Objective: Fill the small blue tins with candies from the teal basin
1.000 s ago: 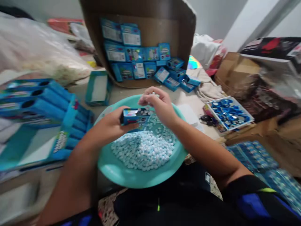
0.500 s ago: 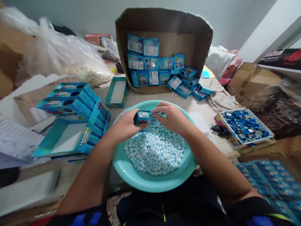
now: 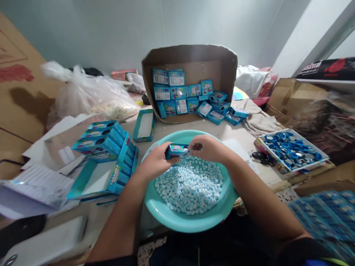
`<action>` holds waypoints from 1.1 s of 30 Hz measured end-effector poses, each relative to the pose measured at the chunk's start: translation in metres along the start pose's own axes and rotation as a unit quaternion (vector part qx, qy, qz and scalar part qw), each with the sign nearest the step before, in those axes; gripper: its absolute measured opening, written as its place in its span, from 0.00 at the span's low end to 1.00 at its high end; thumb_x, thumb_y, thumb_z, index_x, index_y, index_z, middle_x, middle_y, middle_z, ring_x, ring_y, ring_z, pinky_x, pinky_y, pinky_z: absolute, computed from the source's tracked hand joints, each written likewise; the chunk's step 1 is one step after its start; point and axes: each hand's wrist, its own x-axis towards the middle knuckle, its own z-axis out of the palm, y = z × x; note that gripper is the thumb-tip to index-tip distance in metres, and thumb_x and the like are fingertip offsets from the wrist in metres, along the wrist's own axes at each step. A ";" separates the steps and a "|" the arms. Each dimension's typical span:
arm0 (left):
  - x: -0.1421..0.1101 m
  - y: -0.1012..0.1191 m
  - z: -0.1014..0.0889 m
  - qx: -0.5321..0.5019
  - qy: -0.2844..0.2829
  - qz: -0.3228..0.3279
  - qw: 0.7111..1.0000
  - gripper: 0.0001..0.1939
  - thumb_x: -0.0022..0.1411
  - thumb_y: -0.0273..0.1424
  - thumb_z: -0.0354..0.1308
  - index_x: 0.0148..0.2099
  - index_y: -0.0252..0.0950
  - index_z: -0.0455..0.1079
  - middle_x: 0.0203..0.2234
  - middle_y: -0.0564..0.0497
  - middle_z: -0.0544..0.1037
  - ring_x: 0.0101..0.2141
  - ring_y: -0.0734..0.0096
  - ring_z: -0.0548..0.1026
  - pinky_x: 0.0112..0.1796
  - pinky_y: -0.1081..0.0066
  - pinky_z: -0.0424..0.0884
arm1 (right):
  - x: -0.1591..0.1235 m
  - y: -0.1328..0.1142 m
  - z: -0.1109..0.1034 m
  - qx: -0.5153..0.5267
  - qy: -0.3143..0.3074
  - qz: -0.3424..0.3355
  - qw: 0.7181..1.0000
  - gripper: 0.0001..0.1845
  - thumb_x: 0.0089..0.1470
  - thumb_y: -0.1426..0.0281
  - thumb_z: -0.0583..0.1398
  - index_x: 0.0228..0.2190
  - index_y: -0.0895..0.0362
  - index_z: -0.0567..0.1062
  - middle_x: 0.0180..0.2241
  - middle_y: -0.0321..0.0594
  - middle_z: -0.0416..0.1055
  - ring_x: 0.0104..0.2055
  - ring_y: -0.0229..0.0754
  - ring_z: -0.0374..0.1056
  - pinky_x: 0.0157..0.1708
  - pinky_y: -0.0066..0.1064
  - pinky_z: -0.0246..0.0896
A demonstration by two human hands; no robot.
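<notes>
My left hand [image 3: 155, 162] grips a small blue candy box [image 3: 179, 149] over the far half of a turquoise basin [image 3: 180, 222]. The box lies tilted on its side, its printed face up. At its right end, my right hand [image 3: 207, 147] has its fingers curled in a pinch; whatever is between the fingertips is too small to make out. Beneath both hands, a heap of pale blue and white candies [image 3: 191, 190] fills the middle of the basin.
Behind the basin, a cardboard carton [image 3: 219, 61] on its side holds several blue boxes. Left are a display tray [image 3: 91, 179] with stacked boxes and another tray [image 3: 144, 125]. Right are a box of blue-rimmed round pieces [image 3: 295, 149] and car keys [image 3: 260, 157].
The view has shifted, so the scene sits lower in the picture. My right hand has drawn slightly away from the box's end, its fingers more curled. My left hand keeps its grip.
</notes>
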 end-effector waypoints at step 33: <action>0.022 -0.003 -0.004 0.172 -0.297 -0.073 0.936 0.46 0.53 0.63 0.63 0.64 0.39 0.73 0.65 0.39 0.74 0.64 0.39 0.71 0.63 0.50 0.70 | -0.114 0.081 -0.063 -0.105 0.501 0.078 0.855 0.12 0.61 0.70 0.62 0.44 0.56 0.84 0.44 0.48 0.72 0.44 0.50 0.72 0.44 0.44 0.73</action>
